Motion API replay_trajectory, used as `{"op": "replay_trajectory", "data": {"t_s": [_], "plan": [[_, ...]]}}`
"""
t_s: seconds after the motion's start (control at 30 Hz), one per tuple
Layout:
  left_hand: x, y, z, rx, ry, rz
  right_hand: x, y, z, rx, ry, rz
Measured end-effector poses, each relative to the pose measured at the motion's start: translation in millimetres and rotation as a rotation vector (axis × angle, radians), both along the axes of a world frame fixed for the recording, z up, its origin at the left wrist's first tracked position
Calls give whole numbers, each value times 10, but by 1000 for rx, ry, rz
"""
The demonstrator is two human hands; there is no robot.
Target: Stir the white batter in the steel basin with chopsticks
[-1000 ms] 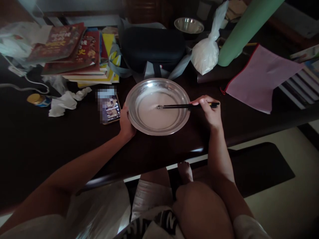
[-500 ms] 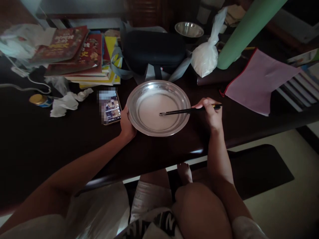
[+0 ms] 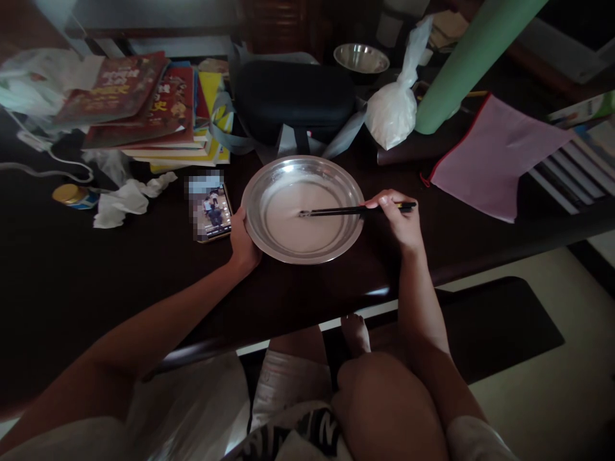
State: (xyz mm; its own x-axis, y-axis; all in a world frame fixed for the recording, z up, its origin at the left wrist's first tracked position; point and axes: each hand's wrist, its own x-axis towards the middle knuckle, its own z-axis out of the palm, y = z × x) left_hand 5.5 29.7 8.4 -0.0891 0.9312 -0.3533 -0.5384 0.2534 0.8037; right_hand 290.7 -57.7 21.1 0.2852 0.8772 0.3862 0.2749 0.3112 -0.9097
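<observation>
Two hands at work: left hand (image 3: 244, 246) gripping the near-left rim of the metal pan (image 3: 273, 243), right hand (image 3: 401, 221) pinched around chopsticks (image 3: 336, 210) dipped in the pale batter (image 3: 293, 224). Could slop over the shallow rim onto the phone (image 3: 212, 214) just left if stirred hard. Sits mid-table, between both hands.

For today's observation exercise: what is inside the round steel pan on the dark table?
The round steel pan holds a pale, milky liquid, with the tips of the black chopsticks dipped in. The liquid is opaque, so the pan's bottom is hidden.
</observation>
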Motion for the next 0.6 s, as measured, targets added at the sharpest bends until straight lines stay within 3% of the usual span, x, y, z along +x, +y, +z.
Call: {"op": "replay_trajectory", "data": {"t_s": [0.1,0.3,0.43,0.6], "plan": [[0,3,-18,18,4,12,12,-5,-10,28,49,-74],[8,0,-19,32,-5,-4,11,1,-8,-14,-13,10],[13,-3,1,38,-7,24,22,2,-30,22,35,-95],[-24,14,-64,64,42,-26,-1,9,-14,-33,-21,13]]}}
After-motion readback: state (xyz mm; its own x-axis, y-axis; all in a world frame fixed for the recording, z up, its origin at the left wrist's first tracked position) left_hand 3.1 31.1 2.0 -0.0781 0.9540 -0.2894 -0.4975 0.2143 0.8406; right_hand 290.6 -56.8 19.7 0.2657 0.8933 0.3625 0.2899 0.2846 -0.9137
